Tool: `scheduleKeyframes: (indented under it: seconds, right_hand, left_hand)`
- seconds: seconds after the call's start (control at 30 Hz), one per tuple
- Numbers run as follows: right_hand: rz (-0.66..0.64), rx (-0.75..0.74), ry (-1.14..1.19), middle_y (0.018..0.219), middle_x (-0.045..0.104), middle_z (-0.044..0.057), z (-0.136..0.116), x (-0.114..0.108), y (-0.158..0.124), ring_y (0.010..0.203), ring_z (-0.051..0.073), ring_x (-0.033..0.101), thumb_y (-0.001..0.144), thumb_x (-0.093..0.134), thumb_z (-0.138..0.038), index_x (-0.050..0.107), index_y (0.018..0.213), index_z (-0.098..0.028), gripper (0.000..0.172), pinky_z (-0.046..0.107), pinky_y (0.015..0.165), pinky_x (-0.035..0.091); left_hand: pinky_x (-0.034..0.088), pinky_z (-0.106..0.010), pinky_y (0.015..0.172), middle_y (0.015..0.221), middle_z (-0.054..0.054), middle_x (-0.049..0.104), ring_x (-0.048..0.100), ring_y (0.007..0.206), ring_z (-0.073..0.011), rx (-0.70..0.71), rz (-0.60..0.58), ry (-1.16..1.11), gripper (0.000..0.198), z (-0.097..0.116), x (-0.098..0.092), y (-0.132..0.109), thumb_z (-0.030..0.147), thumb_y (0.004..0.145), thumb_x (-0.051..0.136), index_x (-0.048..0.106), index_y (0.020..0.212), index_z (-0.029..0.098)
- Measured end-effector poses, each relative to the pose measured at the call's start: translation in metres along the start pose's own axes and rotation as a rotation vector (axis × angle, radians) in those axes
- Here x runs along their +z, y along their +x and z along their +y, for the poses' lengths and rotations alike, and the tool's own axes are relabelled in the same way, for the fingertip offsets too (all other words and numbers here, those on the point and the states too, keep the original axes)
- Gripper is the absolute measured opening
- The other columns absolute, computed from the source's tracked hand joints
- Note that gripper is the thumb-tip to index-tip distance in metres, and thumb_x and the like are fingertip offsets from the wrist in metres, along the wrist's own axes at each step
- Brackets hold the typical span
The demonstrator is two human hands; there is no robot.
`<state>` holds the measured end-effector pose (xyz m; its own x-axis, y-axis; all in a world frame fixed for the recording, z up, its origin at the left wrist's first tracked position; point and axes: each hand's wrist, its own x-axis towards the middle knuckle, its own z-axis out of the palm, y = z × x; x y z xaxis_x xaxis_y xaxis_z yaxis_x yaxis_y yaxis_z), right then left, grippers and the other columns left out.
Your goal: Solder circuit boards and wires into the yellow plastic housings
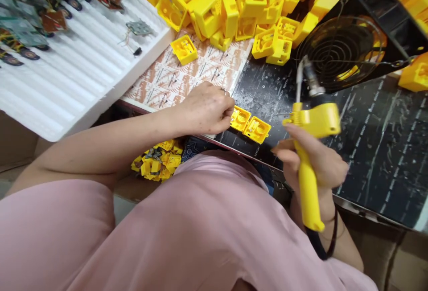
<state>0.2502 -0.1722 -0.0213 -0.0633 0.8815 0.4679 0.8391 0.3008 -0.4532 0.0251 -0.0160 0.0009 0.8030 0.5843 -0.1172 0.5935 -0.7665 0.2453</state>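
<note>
My right hand (pixel 310 161) is wrapped around the handle of a yellow soldering gun (pixel 309 170). The gun's metal tip points up and away, in front of the fan's grille. Beside the front edge of the table lies an opened yellow plastic case (pixel 257 129), its two small halves side by side with the hollow insides facing up. My left hand (pixel 214 108), fingers curled, grips the left end of this case; the fingertips are hidden beneath the hand. A clear stretch of table separates the soldering tip from the case.
A heap of yellow housings (pixel 214 10) covers the back of the table, with one single housing (pixel 184 50) nearer. A black fan (pixel 347 46) stands at the right. A white foam tray (pixel 83 77) with circuit boards (pixel 26 23) is at left. More yellow parts (pixel 157 161) lie below the edge.
</note>
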Motion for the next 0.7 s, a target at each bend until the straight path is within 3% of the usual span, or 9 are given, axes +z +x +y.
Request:
scheduleKeyframes:
  seconds: [0.1,0.23,0.37,0.43,0.5,0.6,0.7]
  right_hand:
    - [0.035,-0.13,-0.05,0.096,0.079,0.0,0.009,0.013,0.01,0.074,0.017,0.075,0.095,0.071,-0.025,0.067,0.115,-0.027,0.021,0.027,0.069,0.059]
    - [-0.046,-0.101,0.061,0.13,0.072,0.012,0.019,0.025,0.008,0.114,0.03,0.073,0.085,0.082,-0.039,0.057,0.131,-0.025,0.055,0.043,0.091,0.064]
    - [0.019,-0.098,0.042,0.128,0.073,0.009,0.013,0.042,0.01,0.102,0.025,0.077,0.087,0.08,-0.027,0.056,0.132,-0.027,0.051,0.036,0.083,0.065]
    - [0.039,-0.098,0.03,0.126,0.073,0.009,0.007,0.049,0.015,0.099,0.025,0.077,0.088,0.078,-0.028,0.056,0.132,-0.027,0.05,0.036,0.081,0.065]
    - [0.026,-0.101,0.03,0.13,0.072,0.011,0.004,0.053,0.019,0.108,0.028,0.075,0.088,0.079,-0.033,0.054,0.135,-0.027,0.054,0.041,0.089,0.065]
    - [0.005,-0.117,0.017,0.134,0.07,0.012,0.005,0.052,0.02,0.116,0.029,0.072,0.088,0.079,-0.033,0.051,0.137,-0.027,0.057,0.044,0.094,0.063]
    - [0.005,-0.12,0.0,0.125,0.073,0.009,0.009,0.045,0.016,0.106,0.026,0.075,0.09,0.076,-0.026,0.052,0.135,-0.028,0.051,0.039,0.087,0.064]
  left_hand:
    - [0.046,-0.038,0.079,0.076,-0.006,0.073,0.067,0.076,-0.0226,0.028,0.015,-0.028,0.021,0.002,0.005,-0.004,0.027,0.083,0.052,0.071,0.078,0.018]
    - [0.047,-0.038,0.086,0.078,-0.005,0.074,0.067,0.077,-0.021,0.003,-0.001,-0.075,0.017,0.005,0.008,-0.007,0.024,0.085,0.054,0.07,0.082,0.018]
    - [0.046,-0.037,0.083,0.085,-0.006,0.074,0.066,0.084,-0.0225,-0.041,-0.007,-0.066,0.023,-0.011,-0.007,-0.004,0.036,0.087,0.059,0.072,0.097,0.019]
    - [0.045,-0.038,0.083,0.1,-0.008,0.074,0.064,0.097,-0.0261,-0.147,0.108,-0.024,0.042,-0.032,-0.017,-0.002,0.045,0.088,0.061,0.069,0.119,0.018]
    - [0.045,-0.04,0.087,0.114,-0.009,0.07,0.057,0.11,-0.0278,-0.305,0.206,0.062,0.051,-0.057,-0.024,-0.001,0.044,0.092,0.059,0.061,0.136,0.018]
    - [0.045,-0.04,0.091,0.129,-0.004,0.064,0.047,0.121,-0.0246,-0.443,0.182,0.162,0.052,-0.081,-0.021,-0.004,0.04,0.101,0.049,0.049,0.15,0.023]
    - [0.047,-0.039,0.094,0.136,-0.005,0.059,0.049,0.126,-0.0281,-0.4,0.179,0.128,0.055,-0.079,-0.012,-0.005,0.048,0.097,0.055,0.053,0.147,0.025]
